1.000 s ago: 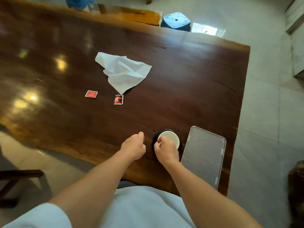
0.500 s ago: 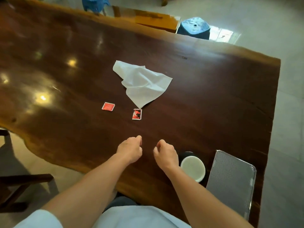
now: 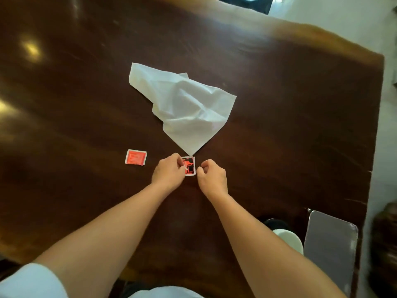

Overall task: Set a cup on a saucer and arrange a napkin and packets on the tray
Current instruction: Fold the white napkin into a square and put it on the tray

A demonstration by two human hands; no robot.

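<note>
white cup [image 3: 289, 239] sits on its dark saucer [image 3: 277, 223] at four o'clock, just beside the grey tray [image 3: 330, 244]. further out, at centre, the left hand [image 3: 168, 174] curls its fingertips onto the near packet [image 3: 189, 166]; the right hand [image 3: 212, 177] is loosely curled at its other edge, contact unclear. that packet is small, flat and red with dark print, so it could slide on the glossy wood rather than lift. another red packet [image 3: 135, 157] lies at nine o'clock; the crumpled white napkin [image 3: 184, 106] lies beyond, at twelve.

Dark glossy wooden table [image 3: 279, 117], pale floor [image 3: 384, 147]
</note>
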